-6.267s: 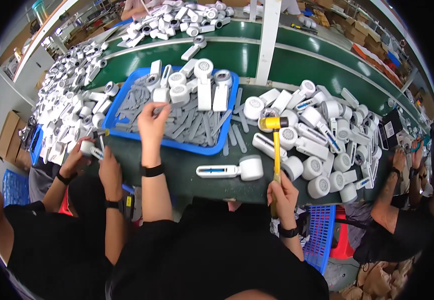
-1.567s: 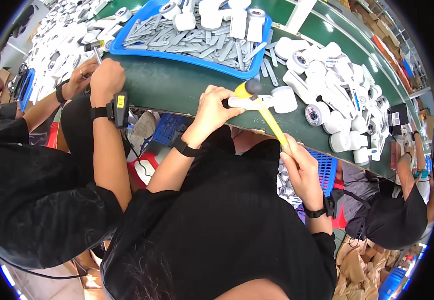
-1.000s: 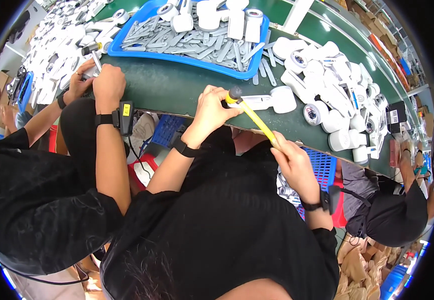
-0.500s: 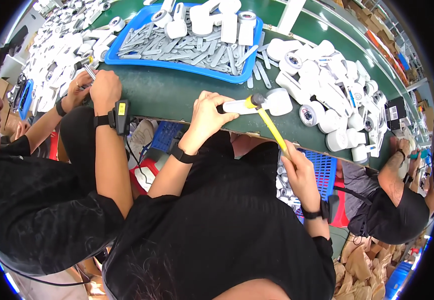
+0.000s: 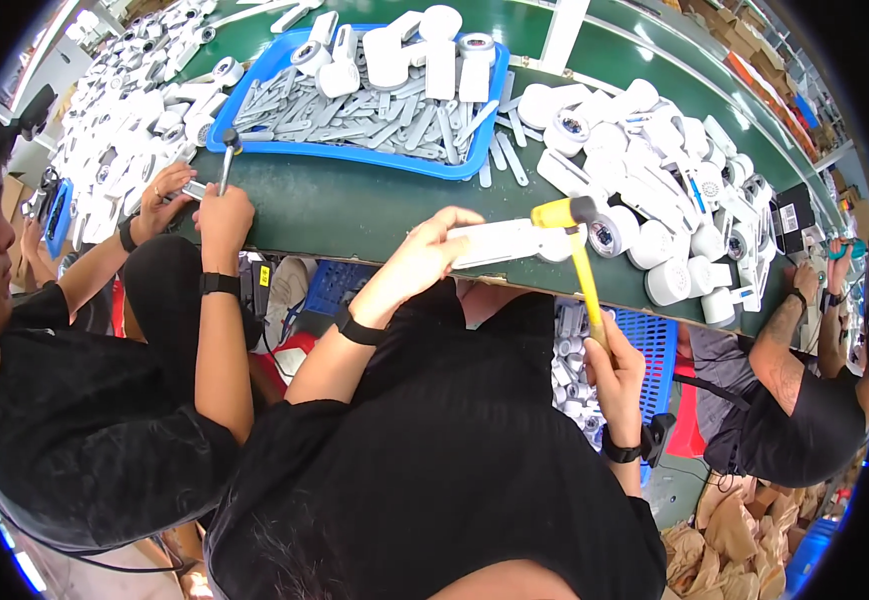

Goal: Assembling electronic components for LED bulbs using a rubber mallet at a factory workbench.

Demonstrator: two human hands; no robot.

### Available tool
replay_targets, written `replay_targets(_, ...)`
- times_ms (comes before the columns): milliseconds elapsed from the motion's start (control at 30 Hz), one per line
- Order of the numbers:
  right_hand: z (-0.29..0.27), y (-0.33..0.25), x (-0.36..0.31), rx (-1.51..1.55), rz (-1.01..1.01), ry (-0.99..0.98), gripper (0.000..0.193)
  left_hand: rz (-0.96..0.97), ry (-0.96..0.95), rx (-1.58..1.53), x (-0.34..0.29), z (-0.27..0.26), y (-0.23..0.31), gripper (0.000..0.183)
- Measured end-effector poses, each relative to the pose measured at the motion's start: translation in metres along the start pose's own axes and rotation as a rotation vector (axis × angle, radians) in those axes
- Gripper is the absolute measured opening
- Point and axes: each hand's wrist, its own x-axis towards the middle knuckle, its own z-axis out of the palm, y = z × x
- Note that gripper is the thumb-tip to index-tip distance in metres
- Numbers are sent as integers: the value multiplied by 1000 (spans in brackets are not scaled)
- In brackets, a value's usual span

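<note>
My left hand [image 5: 433,245] grips the near-left end of a long white plastic housing [image 5: 498,243] with a rounded far end, holding it at the front edge of the green bench. In my right hand [image 5: 617,368] is a hammer [image 5: 586,275] with a yellow handle and a yellow-and-dark head. The hammer's head is over the rounded end of the housing and hides part of it; whether they touch I cannot tell. A pile of white plastic housings [image 5: 655,190], some with round dark-ringed openings, lies just right of the hammer.
A blue tray [image 5: 355,152] of grey strips and several white housings stands behind my left hand. To my left a co-worker's hand [image 5: 225,220] holds another hammer [image 5: 229,160]. A blue basket [image 5: 648,345] hangs low by my right wrist. Another person works far right.
The housing is lifted and tilted in my left hand, now showing a different face. The hammer has shifted right with its head turned. The co-worker's hammer has been raised upright.
</note>
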Motion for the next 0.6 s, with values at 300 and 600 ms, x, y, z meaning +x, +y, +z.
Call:
replay_targets(300,9,23,5,204,121,36,40,-350,-6,-398,24,-2,8,40)
replay_targets(600,4,22,17,238,147,1,42,505,329,1147,69,21,39,19)
